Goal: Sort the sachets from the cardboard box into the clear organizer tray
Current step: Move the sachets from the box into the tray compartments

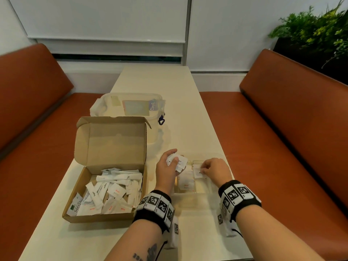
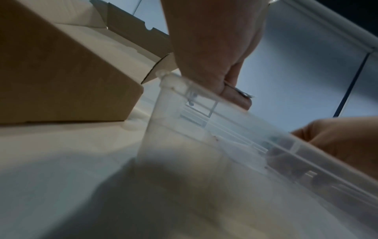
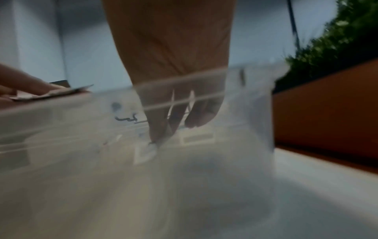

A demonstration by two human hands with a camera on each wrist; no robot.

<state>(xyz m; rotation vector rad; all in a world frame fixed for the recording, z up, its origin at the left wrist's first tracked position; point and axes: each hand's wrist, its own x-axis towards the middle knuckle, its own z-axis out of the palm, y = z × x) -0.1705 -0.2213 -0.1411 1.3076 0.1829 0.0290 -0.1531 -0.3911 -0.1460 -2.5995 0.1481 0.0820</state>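
The open cardboard box (image 1: 105, 189) sits at the table's left, holding several white sachets (image 1: 113, 193). To its right stands the clear organizer tray (image 1: 194, 194), with a few sachets lying in its left compartment. My left hand (image 1: 169, 166) hovers over the tray's far left corner and grips a small bunch of white sachets (image 1: 178, 162). My right hand (image 1: 214, 169) reaches down into the tray and pinches one white sachet (image 1: 198, 172). In the right wrist view, that hand's fingertips (image 3: 161, 134) show blurred through the tray's wall (image 3: 255, 113).
A clear lidded plastic container (image 1: 130, 108) stands behind the box. The cream table (image 1: 178, 102) runs away between two orange bench seats (image 1: 282, 138). A green plant (image 1: 316, 31) stands at the back right.
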